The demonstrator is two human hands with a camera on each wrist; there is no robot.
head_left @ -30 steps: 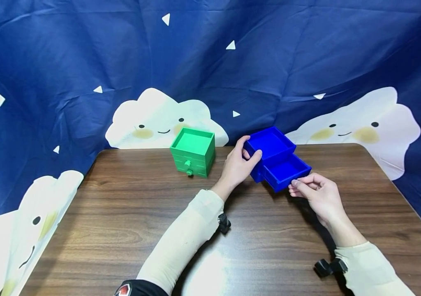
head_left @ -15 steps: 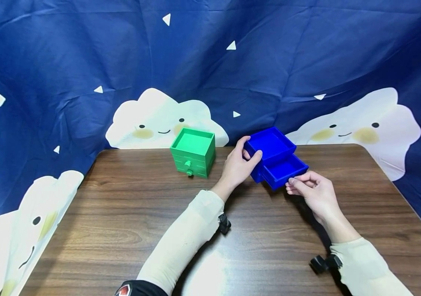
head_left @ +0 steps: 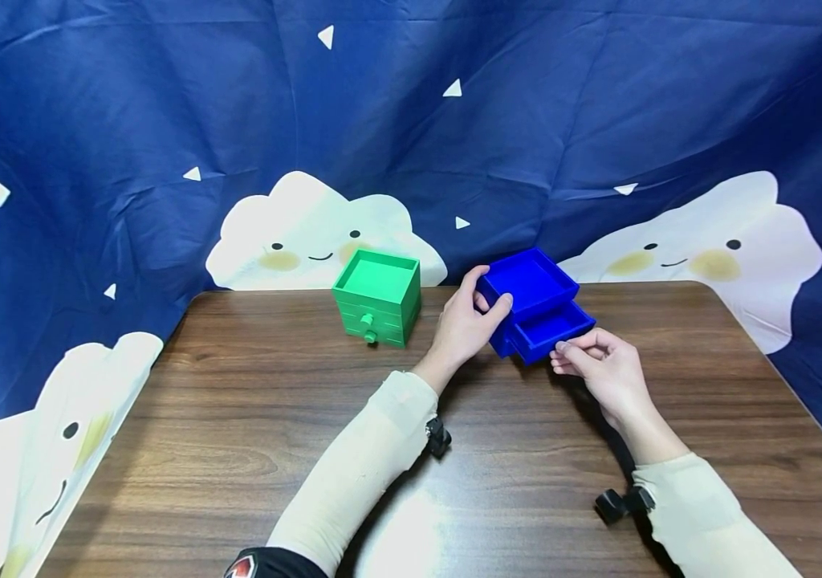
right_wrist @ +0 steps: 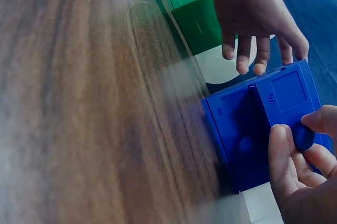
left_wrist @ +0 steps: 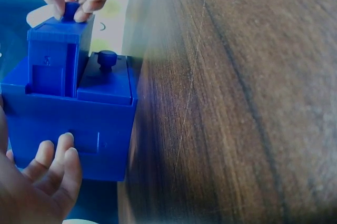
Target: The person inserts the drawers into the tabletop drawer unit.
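Note:
A small blue drawer cabinet (head_left: 530, 281) with an open tray top stands at the back right of the table. Its upper drawer (head_left: 554, 327) is partly pulled out, and nothing shows inside it. My left hand (head_left: 463, 325) grips the cabinet's left side, thumb near the front of the top rim. My right hand (head_left: 612, 371) pinches the round knob (right_wrist: 304, 138) on that drawer's front between thumb and fingers. The lower drawer's knob (left_wrist: 107, 60) shows in the left wrist view, its drawer pushed in.
A green drawer cabinet (head_left: 378, 293) of similar build stands to the left, both its drawers pushed in. The wooden table (head_left: 259, 433) has its back edge just behind the cabinets. A dark blue cloth (head_left: 382, 104) with clouds hangs behind.
My right hand has moved left and away from me, sliding the upper drawer partway into the blue cabinet. The left hand and the green cabinet have stayed put.

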